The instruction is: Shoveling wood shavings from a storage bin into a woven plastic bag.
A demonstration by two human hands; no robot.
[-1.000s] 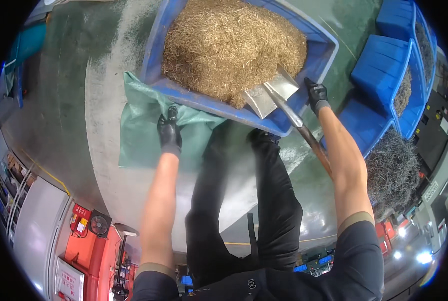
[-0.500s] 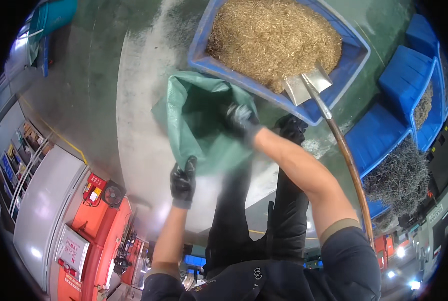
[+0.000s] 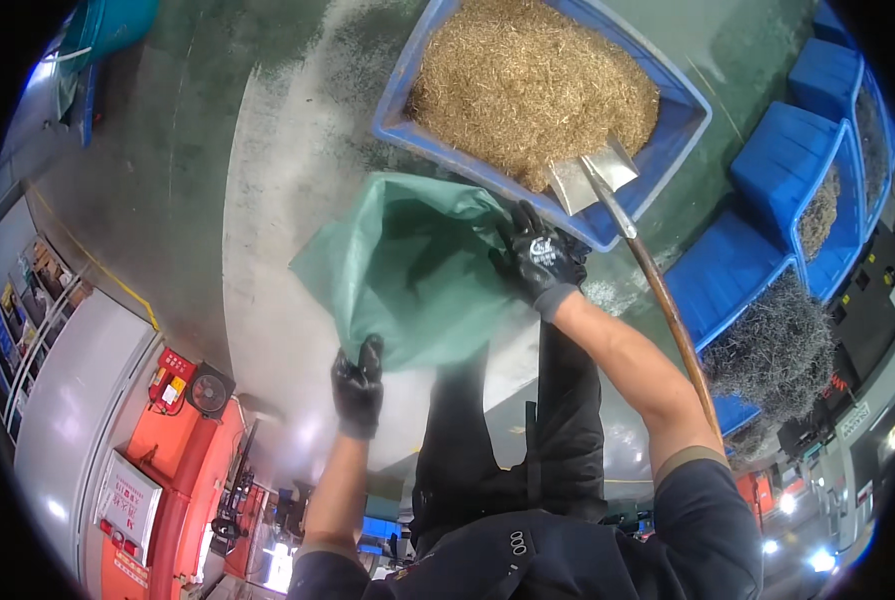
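A green woven sack (image 3: pixel 355 250) hangs in front of my legs, its mouth spread wide and its dark inside showing. At its lower left edge my left hand (image 3: pixel 357 393), in a black glove, is closed on the rim. My right hand (image 3: pixel 547 260), gloved the same way, grips the opposite rim on the right, some fingers hidden by the fabric. Just beyond the sack stands a blue bin (image 3: pixel 695 130) heaped with golden metal shavings (image 3: pixel 532 80). A shovel (image 3: pixel 615 212) rests with its metal blade on the shavings, its wooden handle slanting down to the right.
On the right, several blue bins (image 3: pixel 732 265) stand in a row; the nearest holds grey tangled shavings (image 3: pixel 775 345). A red-orange machine (image 3: pixel 172 450) with a small fan (image 3: pixel 210 390) is at the lower left. A teal container (image 3: pixel 112 35) stands at the far left.
My right hand has come out of the sack's mouth to its right rim. The mouth has spread wider, while my left hand stays at the lower left edge.
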